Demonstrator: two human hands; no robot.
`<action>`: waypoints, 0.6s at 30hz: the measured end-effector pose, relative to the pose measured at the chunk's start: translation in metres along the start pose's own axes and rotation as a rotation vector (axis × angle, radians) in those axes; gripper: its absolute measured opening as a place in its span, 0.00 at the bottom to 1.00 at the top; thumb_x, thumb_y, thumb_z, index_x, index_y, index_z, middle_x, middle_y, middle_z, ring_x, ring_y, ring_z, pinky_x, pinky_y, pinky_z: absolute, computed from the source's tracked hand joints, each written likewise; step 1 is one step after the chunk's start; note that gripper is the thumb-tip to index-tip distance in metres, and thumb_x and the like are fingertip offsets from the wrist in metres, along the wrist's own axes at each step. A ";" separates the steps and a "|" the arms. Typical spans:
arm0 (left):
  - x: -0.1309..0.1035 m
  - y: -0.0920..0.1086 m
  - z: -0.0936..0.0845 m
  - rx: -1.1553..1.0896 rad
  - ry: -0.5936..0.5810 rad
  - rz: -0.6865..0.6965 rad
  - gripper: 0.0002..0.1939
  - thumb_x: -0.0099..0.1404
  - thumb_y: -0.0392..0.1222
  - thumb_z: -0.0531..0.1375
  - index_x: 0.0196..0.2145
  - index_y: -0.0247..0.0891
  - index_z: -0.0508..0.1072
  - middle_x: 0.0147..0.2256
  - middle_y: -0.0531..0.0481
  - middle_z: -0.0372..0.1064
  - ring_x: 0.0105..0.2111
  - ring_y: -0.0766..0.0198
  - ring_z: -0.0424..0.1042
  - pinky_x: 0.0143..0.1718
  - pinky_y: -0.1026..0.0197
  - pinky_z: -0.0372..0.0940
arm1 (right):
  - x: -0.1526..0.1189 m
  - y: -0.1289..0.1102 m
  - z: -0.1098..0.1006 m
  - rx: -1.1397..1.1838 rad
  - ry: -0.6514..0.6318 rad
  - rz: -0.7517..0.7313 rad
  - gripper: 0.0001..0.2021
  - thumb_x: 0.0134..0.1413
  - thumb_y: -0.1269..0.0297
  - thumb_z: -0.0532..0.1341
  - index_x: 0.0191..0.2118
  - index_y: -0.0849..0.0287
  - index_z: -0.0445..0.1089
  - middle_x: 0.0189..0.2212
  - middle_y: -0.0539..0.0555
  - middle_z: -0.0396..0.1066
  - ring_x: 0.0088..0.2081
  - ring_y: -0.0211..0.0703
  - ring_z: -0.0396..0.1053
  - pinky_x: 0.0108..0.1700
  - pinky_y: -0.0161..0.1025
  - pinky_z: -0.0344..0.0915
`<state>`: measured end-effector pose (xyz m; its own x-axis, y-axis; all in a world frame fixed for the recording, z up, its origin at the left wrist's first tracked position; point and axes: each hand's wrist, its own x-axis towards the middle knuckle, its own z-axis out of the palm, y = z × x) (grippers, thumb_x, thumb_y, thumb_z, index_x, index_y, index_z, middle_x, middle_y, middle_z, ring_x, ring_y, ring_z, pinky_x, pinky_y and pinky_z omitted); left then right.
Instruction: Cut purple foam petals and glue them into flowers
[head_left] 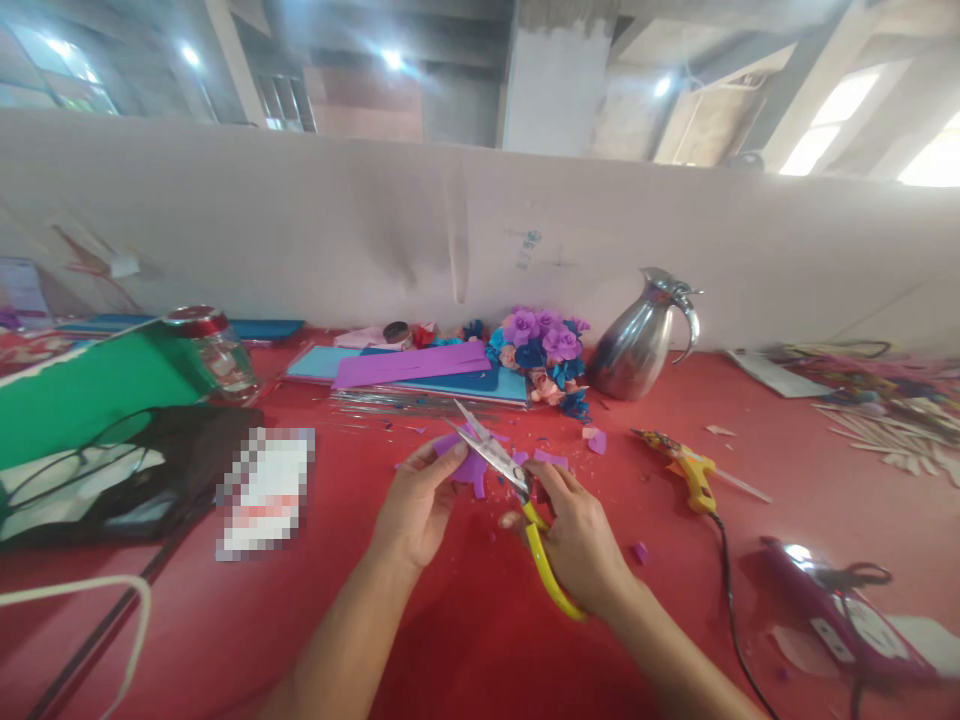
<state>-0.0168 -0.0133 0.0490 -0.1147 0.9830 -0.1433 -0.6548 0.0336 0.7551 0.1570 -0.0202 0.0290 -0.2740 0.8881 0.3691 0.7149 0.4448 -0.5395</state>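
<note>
My left hand (421, 502) pinches a piece of purple paper (471, 474) between thumb and fingers, above the red table. My right hand (574, 530) is wrapped round the yellow handles of a pair of scissors (491, 455). The scissor blades are parted and point up and left, lying across the purple paper near my left thumb. Small purple scraps (595, 439) are scattered on the table around both hands. Behind them, purple paper strips (412, 364) rest on blue sheets, beside a bunch of purple, blue and pink paper flowers (541, 340).
A steel jug (636, 340) stands behind on the right. A yellow glue gun (697, 478) with a black cord lies right of my hand, near a dark red device (855, 610). At left are a lidded jar (217, 355), a green board (105, 390) and a black bag (187, 450).
</note>
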 end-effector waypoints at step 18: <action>0.001 -0.003 0.000 -0.016 0.023 0.037 0.08 0.47 0.36 0.70 0.28 0.40 0.78 0.28 0.55 0.77 0.29 0.69 0.74 0.32 0.69 0.66 | -0.003 0.001 0.002 0.068 -0.051 -0.002 0.13 0.53 0.57 0.60 0.44 0.55 0.67 0.32 0.53 0.70 0.28 0.43 0.67 0.32 0.36 0.62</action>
<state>-0.0155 -0.0128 0.0467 -0.1561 0.9791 -0.1303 -0.6614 -0.0056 0.7500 0.1571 -0.0219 0.0255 -0.3092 0.8911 0.3322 0.6693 0.4520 -0.5896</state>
